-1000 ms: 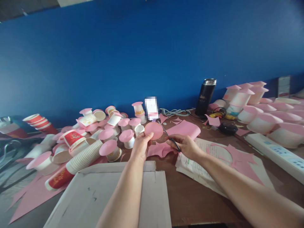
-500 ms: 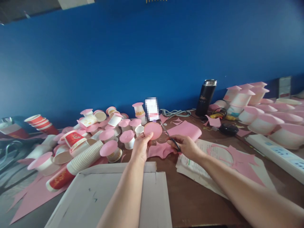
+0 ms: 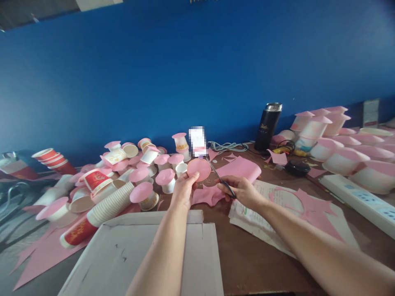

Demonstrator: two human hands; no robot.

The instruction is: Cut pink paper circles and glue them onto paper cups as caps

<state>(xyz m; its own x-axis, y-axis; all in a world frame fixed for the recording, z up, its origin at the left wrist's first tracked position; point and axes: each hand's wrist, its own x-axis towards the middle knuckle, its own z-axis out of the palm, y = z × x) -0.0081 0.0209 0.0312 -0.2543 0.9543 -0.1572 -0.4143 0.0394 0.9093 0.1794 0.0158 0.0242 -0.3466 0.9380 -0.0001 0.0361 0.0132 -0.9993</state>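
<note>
My left hand [image 3: 185, 190] pinches the lower edge of a round pink paper disc [image 3: 199, 169], held up off the table. In my right hand [image 3: 239, 190] is a pair of dark scissors [image 3: 227, 187], its handles wrapped by my fingers and its blades pointing up and left beside the disc's right edge. Beneath my hands lies a pink paper scrap [image 3: 209, 195] with curved cut-outs. Just behind my right hand is a larger pink sheet [image 3: 239, 167], folded over.
Paper cups with pink discs [image 3: 143, 193] crowd the left; more cups [image 3: 344, 158] stand at the right. A grey-white box [image 3: 145, 250] lies in front. A black bottle [image 3: 268, 127], power strip [image 3: 361, 201] and printed papers [image 3: 262, 220] are on the right.
The scissor blades have shifted slightly at the disc's right edge, and my right hand has moved a little. My left hand keeps the disc in nearly the same place.
</note>
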